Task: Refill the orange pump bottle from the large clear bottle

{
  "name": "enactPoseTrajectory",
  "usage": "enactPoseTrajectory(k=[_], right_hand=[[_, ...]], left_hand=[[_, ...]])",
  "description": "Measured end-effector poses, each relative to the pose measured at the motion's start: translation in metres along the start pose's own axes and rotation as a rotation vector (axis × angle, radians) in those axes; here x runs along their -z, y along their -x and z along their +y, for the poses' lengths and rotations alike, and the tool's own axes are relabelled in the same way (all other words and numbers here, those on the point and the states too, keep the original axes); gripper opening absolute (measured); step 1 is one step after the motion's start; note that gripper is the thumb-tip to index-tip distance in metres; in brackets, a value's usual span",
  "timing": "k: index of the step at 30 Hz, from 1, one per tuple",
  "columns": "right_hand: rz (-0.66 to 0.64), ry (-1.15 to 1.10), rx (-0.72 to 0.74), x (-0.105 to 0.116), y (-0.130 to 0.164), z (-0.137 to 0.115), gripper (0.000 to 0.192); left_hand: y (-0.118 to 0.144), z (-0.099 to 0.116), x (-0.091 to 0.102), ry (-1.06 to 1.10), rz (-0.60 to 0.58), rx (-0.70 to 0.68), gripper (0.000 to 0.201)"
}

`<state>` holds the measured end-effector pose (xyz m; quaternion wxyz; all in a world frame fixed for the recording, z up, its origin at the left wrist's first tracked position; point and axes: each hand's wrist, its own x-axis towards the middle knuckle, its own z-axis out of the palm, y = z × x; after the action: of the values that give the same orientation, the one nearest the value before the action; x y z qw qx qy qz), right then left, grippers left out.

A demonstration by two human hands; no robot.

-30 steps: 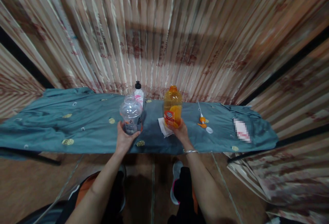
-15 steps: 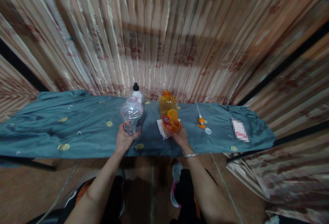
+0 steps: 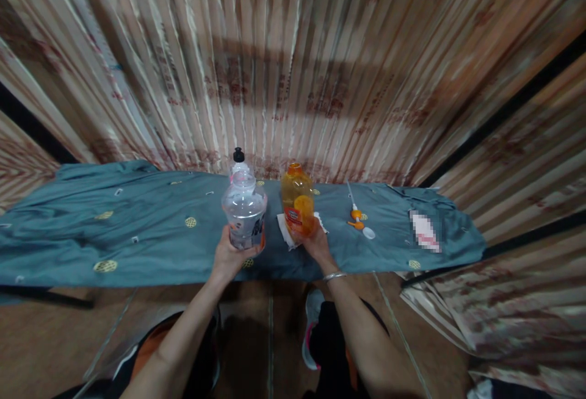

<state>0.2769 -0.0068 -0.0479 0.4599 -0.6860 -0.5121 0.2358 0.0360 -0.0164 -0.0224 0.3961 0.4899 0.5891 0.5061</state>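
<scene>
Both arms are stretched forward and angled inward from the lower edge of the view. The left forearm (image 3: 185, 326) is bared, and its wrist (image 3: 221, 276) is held nearly in line with it. The left hand (image 3: 227, 257) is closed in a grip, its thumb laid across toward the right. The right forearm (image 3: 359, 332) is likewise bared; the right hand (image 3: 317, 243) is also closed in a grip, its fingers partly hidden. The hands are held apart.

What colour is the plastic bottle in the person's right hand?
The plastic bottle in the right hand is see-through amber; the head view shows it best.
</scene>
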Motion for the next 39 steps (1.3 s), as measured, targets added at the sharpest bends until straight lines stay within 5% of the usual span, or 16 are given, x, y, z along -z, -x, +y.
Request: enactPoseTrajectory(k=[17,30,39], right_hand=[[0.065,-0.077,-0.019,0.002,0.0,-0.008,0.058],[0.174,-0.173,0.01,-0.013,0.005,-0.019,0.025],[0.178,-0.191,0.059,-0.002,-0.002,0.001,0.025]], left_hand=[[0.038,0.012,-0.015,0.37,-0.269,0.158,0.067],[0.049,0.01,-0.069,0.508,-0.409,0.158,0.078],[0.048,-0.006,-0.081,0.527,-0.451,0.179,0.08]])
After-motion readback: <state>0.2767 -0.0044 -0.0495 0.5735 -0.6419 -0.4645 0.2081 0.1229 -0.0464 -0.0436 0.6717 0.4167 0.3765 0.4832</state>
